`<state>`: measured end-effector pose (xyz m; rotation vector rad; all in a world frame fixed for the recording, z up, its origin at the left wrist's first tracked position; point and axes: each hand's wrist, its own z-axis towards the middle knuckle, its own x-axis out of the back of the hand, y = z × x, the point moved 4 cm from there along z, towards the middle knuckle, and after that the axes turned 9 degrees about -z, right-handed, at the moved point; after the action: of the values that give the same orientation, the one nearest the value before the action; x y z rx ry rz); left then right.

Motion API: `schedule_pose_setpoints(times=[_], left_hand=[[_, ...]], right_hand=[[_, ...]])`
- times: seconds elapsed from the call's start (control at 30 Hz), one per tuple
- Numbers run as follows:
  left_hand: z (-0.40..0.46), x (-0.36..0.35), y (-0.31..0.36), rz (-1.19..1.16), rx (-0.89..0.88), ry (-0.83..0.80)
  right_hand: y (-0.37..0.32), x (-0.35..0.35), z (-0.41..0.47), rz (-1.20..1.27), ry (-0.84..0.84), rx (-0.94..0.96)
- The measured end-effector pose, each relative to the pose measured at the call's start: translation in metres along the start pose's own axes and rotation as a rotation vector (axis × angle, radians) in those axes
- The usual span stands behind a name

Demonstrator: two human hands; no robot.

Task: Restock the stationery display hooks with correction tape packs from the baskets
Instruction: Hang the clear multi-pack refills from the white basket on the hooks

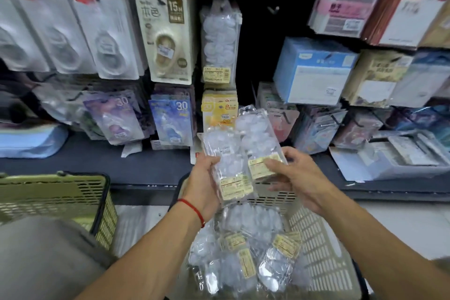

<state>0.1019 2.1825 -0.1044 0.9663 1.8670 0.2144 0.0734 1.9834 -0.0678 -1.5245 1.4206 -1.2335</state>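
My left hand [205,175] grips a clear correction tape pack [225,153] with a yellow label at its lower end. Beside it, my right hand [297,173] holds a second clear pack [257,134] by its labelled end. Both packs stand upright and side by side above a cream basket [321,246], which holds several more clear packs [246,258]. The same kind of pack [220,39] hangs on a display hook above, in the middle of the wall. To its right is a dark gap [263,51] with a bare hook end [273,9].
A green basket [56,197] stands at the left, beside my grey-clad knee. Carded tape products hang left of the gap; blue and beige boxes [314,70] hang right of it. A dark shelf ledge [97,161] runs across, with an open box [399,153] at the right.
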Motion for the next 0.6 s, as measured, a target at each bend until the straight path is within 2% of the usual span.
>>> schedule_pose_setpoints(times=[0.1,0.17,0.27,0.37,0.43,0.53,0.6], left_hand=[[-0.01,-0.013,0.009,0.12,-0.181,-0.026],[-0.016,-0.02,0.02,0.214,-0.269,-0.032],[-0.026,-0.033,0.043,0.304,-0.376,-0.043],[-0.04,-0.051,0.081,0.422,-0.583,-0.036],[-0.05,-0.064,0.114,0.497,-0.729,-0.026],[-0.061,-0.078,0.167,0.63,-0.989,0.066],[-0.063,-0.077,0.19,0.672,-1.102,0.131]], right_hand=[[-0.004,-0.031,0.001,-0.237,-0.019,0.009],[-0.02,-0.04,0.003,-0.29,-0.048,0.042],[-0.057,-0.04,0.008,-0.322,-0.054,0.143],[-0.099,-0.034,0.015,-0.357,0.015,0.287],[-0.126,-0.036,0.016,-0.342,0.0,0.38],[-0.162,-0.041,0.019,-0.311,0.017,0.521],[-0.178,-0.043,0.026,-0.328,0.05,0.567]])
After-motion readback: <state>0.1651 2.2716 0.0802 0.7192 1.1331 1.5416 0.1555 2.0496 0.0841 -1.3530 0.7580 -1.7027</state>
